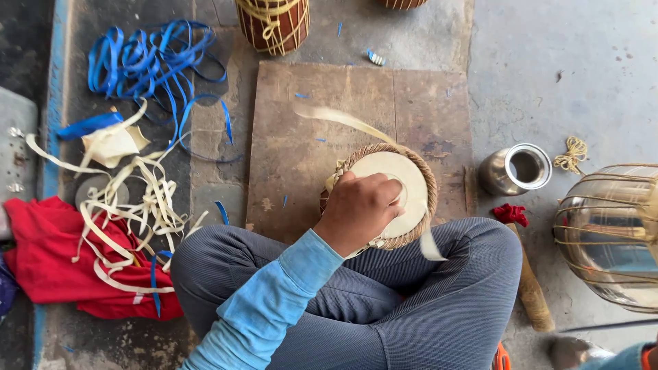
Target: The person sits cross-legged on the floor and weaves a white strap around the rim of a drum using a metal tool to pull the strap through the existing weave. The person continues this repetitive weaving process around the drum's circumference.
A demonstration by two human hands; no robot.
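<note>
A small round drum head, cream skin inside a braided straw-coloured rim, rests against my crossed legs on a brown board. My left hand, in a light blue sleeve, lies on it with fingers curled tight over the skin and near rim. A pale hide strip arcs blurred from the rim's far side, and another blurred piece of hide strip shows at the near side. My right hand is out of view. Only a bit of blue sleeve shows at the bottom right corner.
Blue straps and pale hide strips lie left, over a red cloth. A laced wooden drum stands at the top. Right of the board are a steel pot, coiled cord, a red-topped wooden stick and a roped metal drum shell.
</note>
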